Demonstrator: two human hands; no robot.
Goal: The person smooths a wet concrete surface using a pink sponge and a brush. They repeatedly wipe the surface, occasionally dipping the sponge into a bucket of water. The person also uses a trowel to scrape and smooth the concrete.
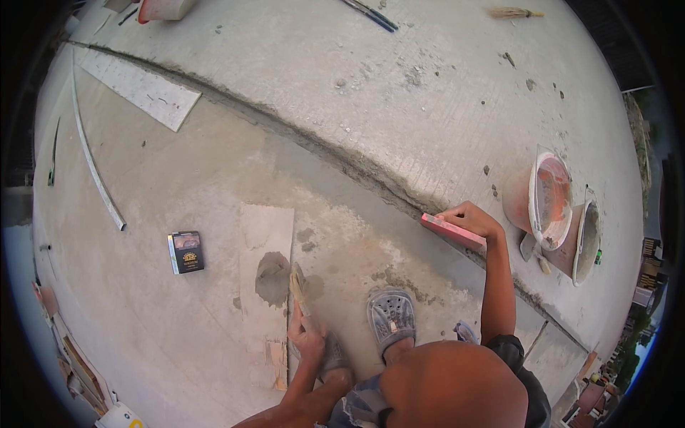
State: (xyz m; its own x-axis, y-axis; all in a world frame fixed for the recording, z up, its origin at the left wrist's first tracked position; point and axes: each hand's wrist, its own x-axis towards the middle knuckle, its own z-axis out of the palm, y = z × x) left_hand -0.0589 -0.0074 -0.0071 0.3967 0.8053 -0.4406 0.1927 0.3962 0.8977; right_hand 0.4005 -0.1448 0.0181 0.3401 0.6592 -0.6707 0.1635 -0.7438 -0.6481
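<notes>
My right hand [467,217] is closed round a pinkish-red rectangular hand float [454,232], held beside the grey mortar along the slab's raised edge. Whether the float touches the mortar, I cannot tell. Low in the middle, my left hand [308,338] grips a narrow tool with a tan middle and greyish tip [297,284]; its exact kind is unclear. The tool is beside a wet mortar heap [272,279], which sits on a pale board [265,227]. A band of smoothed wet mortar [314,165] runs diagonally below the raised edge.
Two mortar-stained buckets [515,203] [586,246] stand at the right. To the left lie a dark box [186,252], a long thin strip [89,153] and a white board [143,89]. A small broom [515,13] lies at the top. My clog [391,314] rests near the mortar band.
</notes>
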